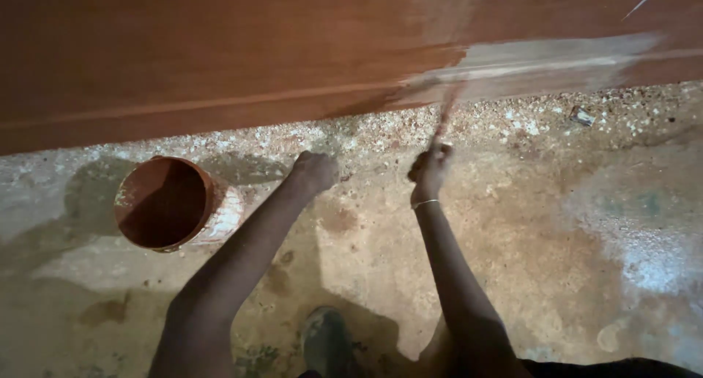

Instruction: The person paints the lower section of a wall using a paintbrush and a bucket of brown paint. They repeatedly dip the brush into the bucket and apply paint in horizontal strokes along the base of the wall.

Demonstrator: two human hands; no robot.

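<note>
Nearest the camera, a shoe [326,341] stands planted on the stained concrete floor [556,261], bracing the person's crouch. Further out, the left hand [315,171] is balled into a fist, knuckles pressed to the floor for support. The right hand [430,170] grips a blurred brush [447,110], angled up to the wall's base. A paint bucket [167,202] sits to the left, near the fist. Beyond, the reddish-brown wall [220,48] shows a pale unpainted patch [527,59].
</note>
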